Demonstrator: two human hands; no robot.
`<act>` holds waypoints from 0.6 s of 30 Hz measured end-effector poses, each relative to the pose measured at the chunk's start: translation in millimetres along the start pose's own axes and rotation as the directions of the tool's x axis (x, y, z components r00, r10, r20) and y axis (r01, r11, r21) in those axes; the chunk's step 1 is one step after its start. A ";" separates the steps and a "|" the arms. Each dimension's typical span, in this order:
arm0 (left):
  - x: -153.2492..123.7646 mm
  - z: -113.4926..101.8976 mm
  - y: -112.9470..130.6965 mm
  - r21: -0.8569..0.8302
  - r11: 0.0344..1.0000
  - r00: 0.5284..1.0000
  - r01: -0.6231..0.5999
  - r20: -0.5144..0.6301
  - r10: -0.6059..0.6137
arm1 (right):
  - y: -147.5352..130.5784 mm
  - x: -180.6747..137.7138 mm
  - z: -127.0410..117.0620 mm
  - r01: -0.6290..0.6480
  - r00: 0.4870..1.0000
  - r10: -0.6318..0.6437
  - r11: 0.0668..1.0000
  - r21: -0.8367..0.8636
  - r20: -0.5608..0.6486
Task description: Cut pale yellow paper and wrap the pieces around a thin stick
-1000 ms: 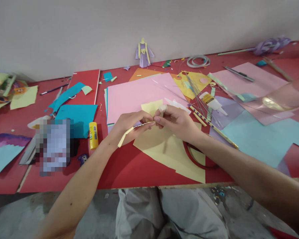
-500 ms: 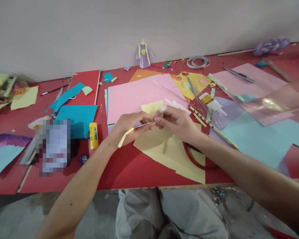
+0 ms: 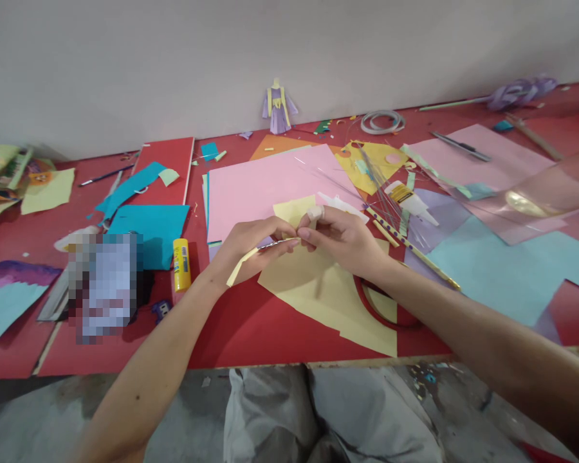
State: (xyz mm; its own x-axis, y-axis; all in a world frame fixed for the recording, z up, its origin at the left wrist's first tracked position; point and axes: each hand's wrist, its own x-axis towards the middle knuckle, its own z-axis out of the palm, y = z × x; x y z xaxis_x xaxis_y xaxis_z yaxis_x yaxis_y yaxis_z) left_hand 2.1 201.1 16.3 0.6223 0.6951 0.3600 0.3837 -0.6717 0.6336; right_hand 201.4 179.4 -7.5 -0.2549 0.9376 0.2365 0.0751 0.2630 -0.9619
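My left hand is closed on a narrow yellow paper strip, whose loose end hangs over the base of my thumb. Closer to the fingertips the strip runs along something thin with a dark-and-light pattern, too small to name. My right hand, with a pale wrap on one finger, pinches the strip's far end against my left fingertips. Beneath both hands lie yellow paper sheets. Red-handled scissors, partly hidden under my right forearm, rest on them.
Pink paper lies behind my hands. A glue stick stands to the left, and a white glue bottle lies to the right. A paper doll figure leans on the wall. A craft knife lies at the back right.
Almost nothing differs: both hands keep the same hold on the strip, and the view has shifted very slightly.
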 end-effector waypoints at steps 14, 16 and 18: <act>-2.7 0.1 -8.7 -0.239 0.971 0.991 -0.026 -0.130 -0.006 | -4.3 -3.1 -0.3 0.015 1.000 -0.013 0.991 0.136 -0.018; -2.2 -0.3 -9.1 -0.248 0.968 0.990 -0.038 -0.142 0.002 | -3.1 -3.4 -0.5 0.035 0.999 -0.032 0.994 0.107 -0.034; -1.7 -0.6 -9.2 -0.252 0.967 0.990 -0.041 -0.143 0.005 | -1.6 -3.2 -0.7 0.054 0.998 -0.051 0.996 0.073 -0.047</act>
State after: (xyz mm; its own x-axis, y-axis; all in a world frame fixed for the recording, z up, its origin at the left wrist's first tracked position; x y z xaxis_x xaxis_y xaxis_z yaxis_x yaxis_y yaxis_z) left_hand -2.9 206.3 10.2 0.5203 0.7213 0.4572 0.1739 -0.6136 0.7702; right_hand 202.7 176.1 -6.6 -0.2130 0.9326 0.2914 -0.0095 0.2963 -0.9551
